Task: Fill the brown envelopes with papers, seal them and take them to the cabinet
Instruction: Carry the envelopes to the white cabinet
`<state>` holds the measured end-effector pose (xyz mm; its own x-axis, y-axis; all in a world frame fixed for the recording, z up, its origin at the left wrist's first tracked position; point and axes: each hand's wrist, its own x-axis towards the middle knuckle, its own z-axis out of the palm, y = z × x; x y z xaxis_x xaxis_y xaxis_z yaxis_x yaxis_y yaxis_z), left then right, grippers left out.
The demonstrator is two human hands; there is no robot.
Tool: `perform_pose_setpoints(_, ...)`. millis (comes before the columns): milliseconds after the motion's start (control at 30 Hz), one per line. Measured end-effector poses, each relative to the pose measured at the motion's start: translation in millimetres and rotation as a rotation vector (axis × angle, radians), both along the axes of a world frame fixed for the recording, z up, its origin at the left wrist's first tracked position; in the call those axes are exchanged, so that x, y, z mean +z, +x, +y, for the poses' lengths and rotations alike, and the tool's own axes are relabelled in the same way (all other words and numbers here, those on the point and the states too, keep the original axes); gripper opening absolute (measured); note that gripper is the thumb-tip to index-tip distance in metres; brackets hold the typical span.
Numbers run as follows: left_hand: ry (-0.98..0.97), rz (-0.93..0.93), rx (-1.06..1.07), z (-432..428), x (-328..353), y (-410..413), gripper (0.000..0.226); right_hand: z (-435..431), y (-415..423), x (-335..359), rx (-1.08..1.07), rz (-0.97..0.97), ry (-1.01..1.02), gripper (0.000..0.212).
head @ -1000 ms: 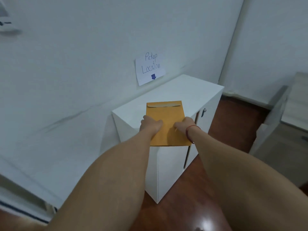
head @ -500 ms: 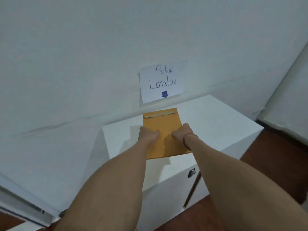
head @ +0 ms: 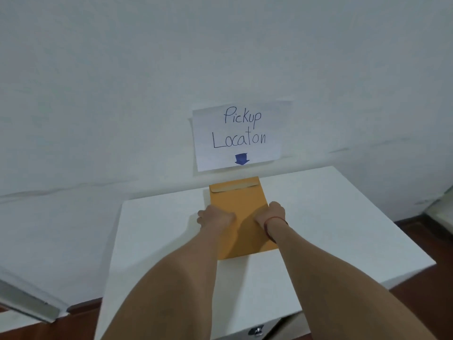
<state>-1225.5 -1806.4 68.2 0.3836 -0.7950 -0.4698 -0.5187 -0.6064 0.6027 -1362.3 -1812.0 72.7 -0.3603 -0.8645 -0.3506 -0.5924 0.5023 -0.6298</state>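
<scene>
Head view: I looked down along two bare forearms to a white cabinet [head: 331, 217] standing against a pale wall [head: 122, 94]. A brown envelope [head: 239, 209] lay lengthwise over the cabinet top, near its back edge. Its flap end pointed at the wall and its near end pointed back toward me. The flap was folded down flat across the far end, so the envelope was closed, and what it held I could not see.

The left grip [head: 215, 217] was clamped on the envelope's left long edge, with fingers [head: 199, 214] showing just outside that edge. The right grip [head: 269, 213] was clamped on the right long edge, straight across from the left one. A thin red band [head: 274, 220] circled the right wrist. A faint shadow ran along the envelope's left side, and I could not tell whether the envelope lay fully flat on the top or was held just off it.

On the wall just above the flap hung a paper sign [head: 239, 137] handwritten "Pickup Locaton", with a blue arrow pointing down at the envelope. At the bottom edge of the view a small metal lock [head: 256, 331] showed on the cabinet's front; its inside was hidden. Dark brown floor [head: 436, 290] showed to the right of the cabinet.
</scene>
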Motion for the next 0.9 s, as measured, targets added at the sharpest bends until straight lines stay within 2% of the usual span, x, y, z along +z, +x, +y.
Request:
perform_pose_setpoints(367,-0.032,0.017,0.136,-45,-20,-45,0.067,-63,-42,-21,0.073,0.056,0.066,0.044)
perform_pose_setpoints(667,-0.034,-0.098,0.188,-70,-28,-49,0.068,-92,-46,-34,0.179,0.097,0.13,0.053)
perform_pose_setpoints(900,-0.03,-0.191,0.146,-66,-23,-45,0.051,-88,-38,-33,0.294,0.226,0.082,0.044)
